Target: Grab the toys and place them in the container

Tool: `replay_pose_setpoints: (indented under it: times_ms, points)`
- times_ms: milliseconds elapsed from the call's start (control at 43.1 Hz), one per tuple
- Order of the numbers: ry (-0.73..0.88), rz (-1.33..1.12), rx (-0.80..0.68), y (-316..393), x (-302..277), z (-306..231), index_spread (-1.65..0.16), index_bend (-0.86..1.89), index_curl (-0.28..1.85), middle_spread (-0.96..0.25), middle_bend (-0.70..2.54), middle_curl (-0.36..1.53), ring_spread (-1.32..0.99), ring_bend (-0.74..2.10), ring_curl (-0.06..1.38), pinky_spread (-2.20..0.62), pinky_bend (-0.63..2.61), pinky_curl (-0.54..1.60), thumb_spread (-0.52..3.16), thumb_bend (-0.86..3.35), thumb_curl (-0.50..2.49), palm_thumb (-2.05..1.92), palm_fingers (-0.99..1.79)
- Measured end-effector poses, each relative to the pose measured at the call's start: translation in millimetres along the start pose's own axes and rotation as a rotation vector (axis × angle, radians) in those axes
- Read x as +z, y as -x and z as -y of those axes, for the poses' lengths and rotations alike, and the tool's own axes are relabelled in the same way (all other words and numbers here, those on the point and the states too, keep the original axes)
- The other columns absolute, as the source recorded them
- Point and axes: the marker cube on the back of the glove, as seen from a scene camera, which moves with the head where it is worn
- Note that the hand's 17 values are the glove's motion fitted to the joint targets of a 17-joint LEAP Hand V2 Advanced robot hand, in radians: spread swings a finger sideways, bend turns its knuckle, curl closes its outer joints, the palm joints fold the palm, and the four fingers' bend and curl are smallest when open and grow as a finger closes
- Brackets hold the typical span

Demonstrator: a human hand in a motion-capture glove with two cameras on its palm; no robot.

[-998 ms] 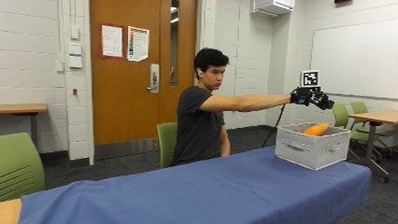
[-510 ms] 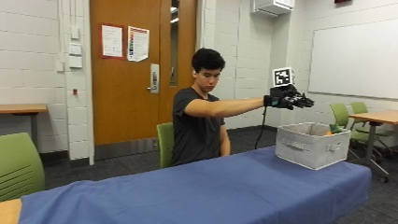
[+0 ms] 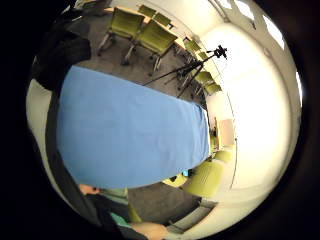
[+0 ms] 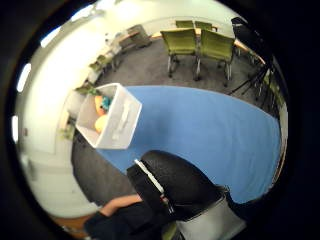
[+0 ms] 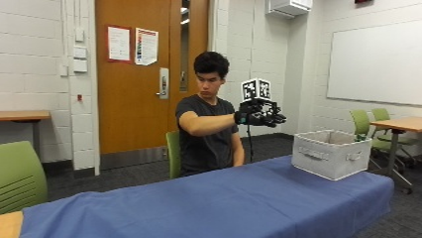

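My gloved right hand point(image 5: 260, 118) hangs in the air above the blue-covered table point(image 5: 217, 203), well to the left of the white fabric container point(image 5: 330, 153) and above its rim height. Its fingers are stretched out and hold nothing. The container stands near the table's right end. In the thumb side palm view the container point(image 4: 122, 120) shows an orange toy point(image 4: 101, 123) and a blue toy point(image 4: 106, 103) lying inside it. The little finger side palm view shows only the bare blue cloth point(image 3: 130, 135), with no toys on it.
A green chair point(image 5: 20, 173) stands at the near left, and more green chairs point(image 5: 369, 124) sit by a wooden table point(image 5: 399, 124) at the right. A camera tripod point(image 3: 200, 65) stands on the floor beyond the table.
My hand has drawn back from over the container toward the person, moving left. The orange toy seen at the container's rim a second ago now lies inside it.
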Motion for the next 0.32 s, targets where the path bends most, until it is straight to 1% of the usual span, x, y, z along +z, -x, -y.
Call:
replay_pose_setpoints:
  times_ms: [46, 162, 325]
  points:
    - [-0.012, 0.001, -0.017, -16.8, 7.3, -6.3, -0.23, 0.19, 0.52, -0.07, 0.30, 0.57, -0.29, 0.65, 0.28, -0.20, 0.98, 0.33, 0.98, -0.10, 0.24, -0.13, 0.00]
    - [-0.016, 0.008, 0.016, -42.5, 18.7, -13.8, -0.22, 0.18, 0.52, -0.08, 0.29, 0.56, -0.31, 0.62, 0.27, -0.20, 0.96, 0.32, 0.98, -0.09, 0.22, -0.12, 0.01]
    - [-0.016, 0.026, 0.042, -57.4, 23.6, -15.5, -0.21, 0.18, 0.51, -0.08, 0.28, 0.54, -0.31, 0.60, 0.27, -0.20, 0.92, 0.32, 0.98, -0.09, 0.20, -0.12, 0.02]
